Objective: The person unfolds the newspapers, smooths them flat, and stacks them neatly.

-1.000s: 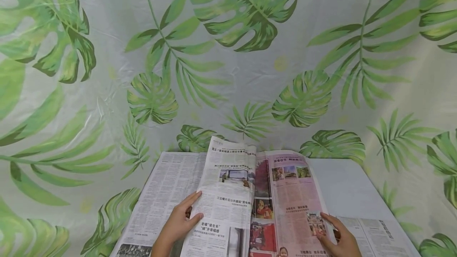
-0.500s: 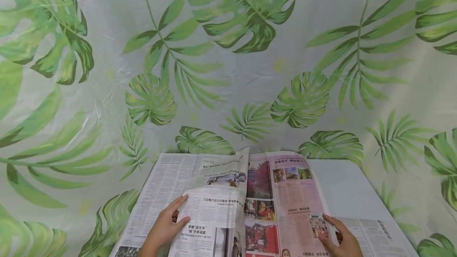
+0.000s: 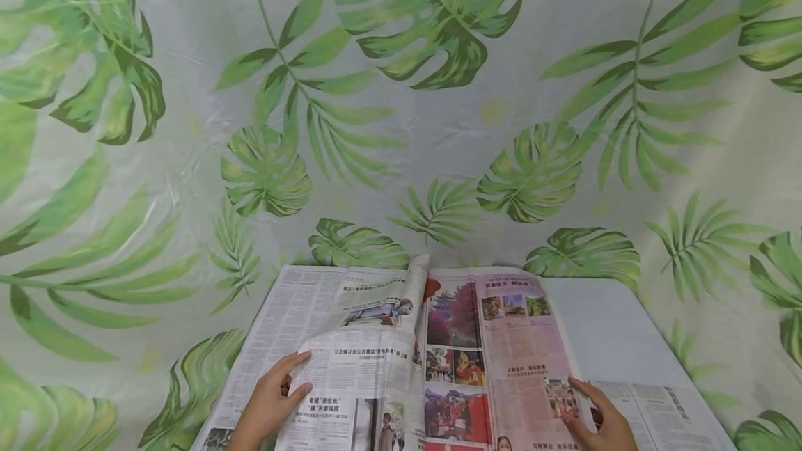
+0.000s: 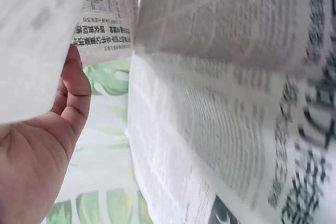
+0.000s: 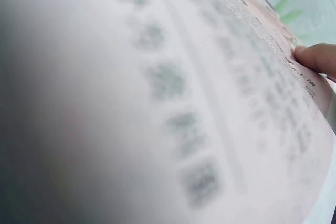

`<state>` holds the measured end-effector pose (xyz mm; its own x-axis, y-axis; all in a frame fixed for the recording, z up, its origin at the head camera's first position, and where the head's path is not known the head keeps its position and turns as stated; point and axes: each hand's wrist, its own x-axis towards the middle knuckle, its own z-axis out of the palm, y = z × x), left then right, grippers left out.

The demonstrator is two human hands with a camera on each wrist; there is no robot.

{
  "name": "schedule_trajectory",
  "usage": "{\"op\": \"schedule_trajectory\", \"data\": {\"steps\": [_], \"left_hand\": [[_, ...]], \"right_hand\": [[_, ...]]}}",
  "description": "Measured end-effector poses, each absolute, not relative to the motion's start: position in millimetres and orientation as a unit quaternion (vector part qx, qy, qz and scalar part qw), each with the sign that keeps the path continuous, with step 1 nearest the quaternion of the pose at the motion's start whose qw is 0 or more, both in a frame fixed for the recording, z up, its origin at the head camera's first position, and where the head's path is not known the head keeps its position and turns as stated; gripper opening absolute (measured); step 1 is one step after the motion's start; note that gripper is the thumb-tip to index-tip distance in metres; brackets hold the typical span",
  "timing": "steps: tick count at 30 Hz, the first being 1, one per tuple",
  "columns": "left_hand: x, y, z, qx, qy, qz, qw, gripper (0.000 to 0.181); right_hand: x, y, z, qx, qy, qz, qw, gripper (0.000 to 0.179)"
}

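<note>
A newspaper (image 3: pixel 515 343) is spread in front of me, its right page pink with photos. My left hand (image 3: pixel 266 401) pinches the left edge of a turned black-and-white newspaper page (image 3: pixel 341 371); the top of that page curls up near the middle. In the left wrist view, fingers (image 4: pixel 77 85) of this hand show behind the sheet, and the thumb is hidden by it. On the right, my right hand (image 3: pixel 601 417) grips the pink page's outer edge between thumb and fingers. One fingertip (image 5: pixel 315 57) shows on blurred paper in the right wrist view.
More printed sheets (image 3: pixel 291 319) lie under the left side. A pale white board or sheet (image 3: pixel 604 333) and another newsprint sheet (image 3: pixel 654 409) lie at the right. A leaf-patterned cloth (image 3: pixel 432 131) surrounds and backs everything.
My left hand has moved left and slightly down, drawing the page leftward. More of the photo column beside the pink page shows. My right hand has barely moved.
</note>
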<state>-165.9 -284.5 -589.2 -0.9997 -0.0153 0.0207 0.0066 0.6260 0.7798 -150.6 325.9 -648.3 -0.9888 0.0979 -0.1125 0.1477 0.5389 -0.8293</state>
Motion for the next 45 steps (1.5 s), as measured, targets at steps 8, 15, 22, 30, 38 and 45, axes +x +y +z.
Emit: {"op": "schedule_trajectory", "data": {"steps": [8,15,22,30,38,45], "left_hand": [[-160,-304,-596,0.034,-0.917,-0.397,0.017,0.043],[-156,-316,-600,0.034,-0.917,-0.397,-0.005,0.053],[-153,-327,-604,0.065,-0.923,-0.379,0.007,0.048],[-149,-343,-603,0.086,-0.934,-0.346,0.010,0.034],[-142,-359,-611,0.001,-0.943,-0.325,0.076,0.053],[-137,-371,-624,-0.009,-0.954,-0.283,0.102,0.050]], "right_hand": [[-149,330,-655,0.064,0.886,-0.458,0.022,0.080],[-149,335,-658,0.068,0.883,-0.463,0.035,0.085],[-149,338,-656,0.067,0.885,-0.457,0.051,0.087],[-150,340,-657,0.056,0.880,-0.469,0.056,0.088],[-153,344,-661,0.045,0.887,-0.455,0.062,0.090],[-156,348,-664,0.044,0.886,-0.453,0.083,0.094]]}}
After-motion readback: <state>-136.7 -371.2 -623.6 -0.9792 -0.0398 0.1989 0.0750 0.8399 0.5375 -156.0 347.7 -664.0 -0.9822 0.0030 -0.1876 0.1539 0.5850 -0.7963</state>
